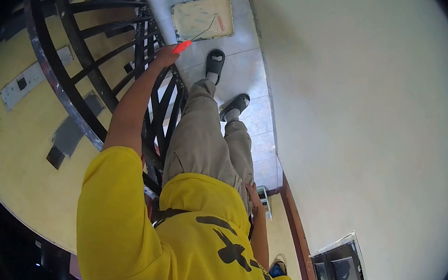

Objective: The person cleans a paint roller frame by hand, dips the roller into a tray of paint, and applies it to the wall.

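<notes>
My left hand (pixel 167 56) is closed around the orange-red handle of a paint roller (pixel 181 47), with that arm stretched out beside the black railing. The roller's thin wire frame runs into a paint tray (pixel 179 19) coated with cream paint, and its small pinkish roller head lies in the tray. The tray rests on the tiled floor just beyond my feet. My right hand (pixel 253 198) hangs low against the side of my grey trousers (pixel 200 137). Its fingers are mostly hidden, so what they hold, if anything, does not show.
Curved black metal railing (pixel 90 73) stands close on my left, with a yellowish patched surface (pixel 18 147) beyond it. A pale wall (pixel 361 115) rises on my right. Grey-white floor tiles (pixel 247 69) lie underfoot. At lower right is a dark framed panel (pixel 343 278).
</notes>
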The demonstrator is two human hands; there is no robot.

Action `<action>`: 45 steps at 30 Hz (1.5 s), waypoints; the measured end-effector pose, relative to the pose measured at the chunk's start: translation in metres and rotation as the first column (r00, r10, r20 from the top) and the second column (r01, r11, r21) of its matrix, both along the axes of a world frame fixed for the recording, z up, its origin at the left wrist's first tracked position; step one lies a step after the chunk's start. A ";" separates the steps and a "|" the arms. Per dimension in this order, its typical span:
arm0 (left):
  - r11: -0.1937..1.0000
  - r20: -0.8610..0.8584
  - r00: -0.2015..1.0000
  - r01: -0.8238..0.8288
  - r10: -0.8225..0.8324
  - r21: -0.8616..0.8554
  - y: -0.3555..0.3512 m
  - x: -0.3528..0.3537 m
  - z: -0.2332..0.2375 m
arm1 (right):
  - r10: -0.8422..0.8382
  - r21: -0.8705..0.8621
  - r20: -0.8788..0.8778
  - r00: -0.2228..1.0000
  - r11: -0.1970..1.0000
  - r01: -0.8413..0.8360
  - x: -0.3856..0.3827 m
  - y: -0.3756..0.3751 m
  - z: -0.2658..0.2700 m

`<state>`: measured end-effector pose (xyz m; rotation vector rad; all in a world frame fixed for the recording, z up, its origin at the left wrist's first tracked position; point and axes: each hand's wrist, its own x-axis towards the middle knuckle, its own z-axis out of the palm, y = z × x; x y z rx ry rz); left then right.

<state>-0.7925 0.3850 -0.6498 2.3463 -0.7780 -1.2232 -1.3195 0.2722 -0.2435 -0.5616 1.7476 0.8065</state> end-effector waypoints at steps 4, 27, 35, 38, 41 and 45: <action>0.968 -0.332 0.917 -0.166 0.222 0.189 -0.006 -0.001 0.013 | 0.041 0.092 0.022 0.999 0.995 -0.043 0.000 0.005 -0.012; 0.938 0.179 0.983 -0.029 -0.036 0.345 0.009 0.035 0.004 | 0.053 -0.071 0.079 0.995 0.996 -0.048 -0.080 0.054 -0.029; 0.963 0.097 0.995 -0.061 0.037 0.262 0.020 0.020 -0.007 | 0.125 -0.069 0.283 0.951 0.992 -0.110 -0.122 0.070 -0.053; 0.947 0.101 0.995 -0.024 -0.009 0.319 0.023 0.029 -0.009 | 0.146 -0.052 0.261 0.954 0.989 -0.138 -0.093 0.063 -0.046; 0.958 0.115 0.991 0.031 -0.066 0.284 0.025 0.035 0.001 | 0.073 -0.079 0.265 0.961 0.995 -0.054 -0.088 0.065 -0.046; 0.953 0.114 0.989 0.052 -0.089 0.299 0.017 0.040 0.031 | 0.189 -0.163 0.380 0.905 0.977 -0.136 -0.134 0.081 -0.072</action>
